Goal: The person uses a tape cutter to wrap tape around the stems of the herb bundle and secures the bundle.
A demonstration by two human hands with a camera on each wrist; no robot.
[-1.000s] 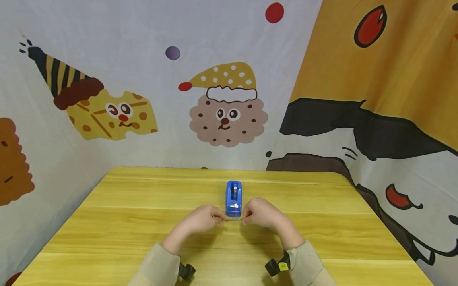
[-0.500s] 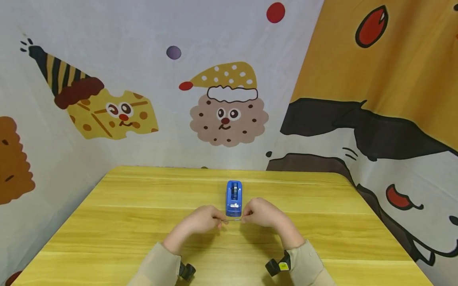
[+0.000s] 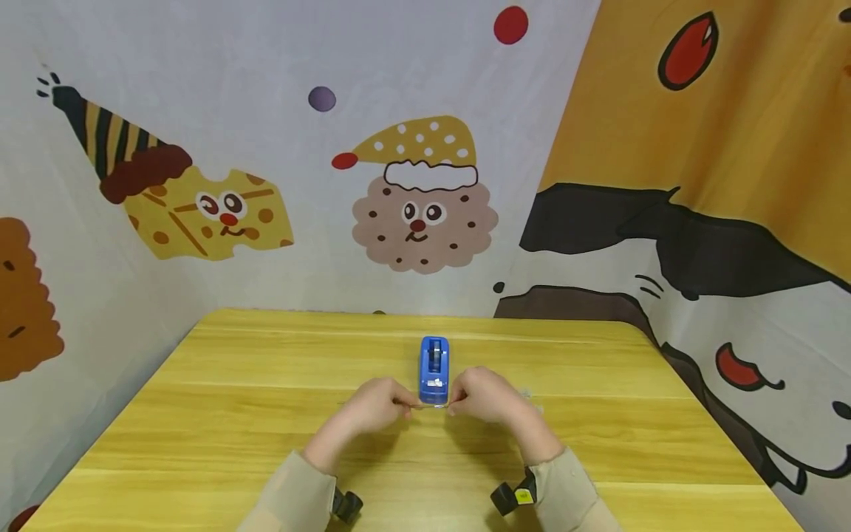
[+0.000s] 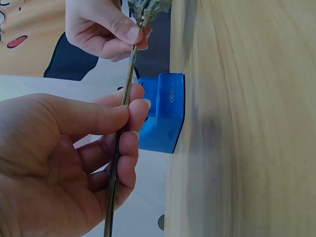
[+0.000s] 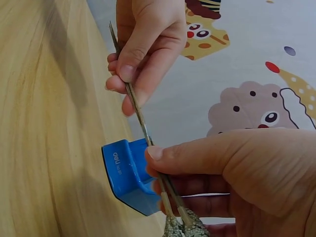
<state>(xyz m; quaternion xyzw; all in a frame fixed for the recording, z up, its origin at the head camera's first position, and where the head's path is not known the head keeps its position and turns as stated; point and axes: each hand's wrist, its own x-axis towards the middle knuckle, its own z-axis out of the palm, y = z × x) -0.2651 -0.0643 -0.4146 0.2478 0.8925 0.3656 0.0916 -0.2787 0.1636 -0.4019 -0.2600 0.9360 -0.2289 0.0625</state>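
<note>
Fingers [image 4: 127, 170] of the left hand [image 3: 379, 405] and right hand [image 3: 485, 395] pinch thin brown stems [image 4: 116, 153] low center of the head view, just below a blue tape dispenser [image 3: 434, 373]; barely shifted from half a second ago, suggesting a steady hold. Wrist views alone clearly reveal bristly gray-green tops [image 5: 185, 228] and "deli" lettering [image 4: 171, 95].

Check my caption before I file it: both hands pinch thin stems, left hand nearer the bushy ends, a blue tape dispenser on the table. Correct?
No: the right wrist view shows the right hand nearer the bushy ends, not the left hand. The rest stands: both pinch thin stems, a blue tape dispenser on the table.
</note>
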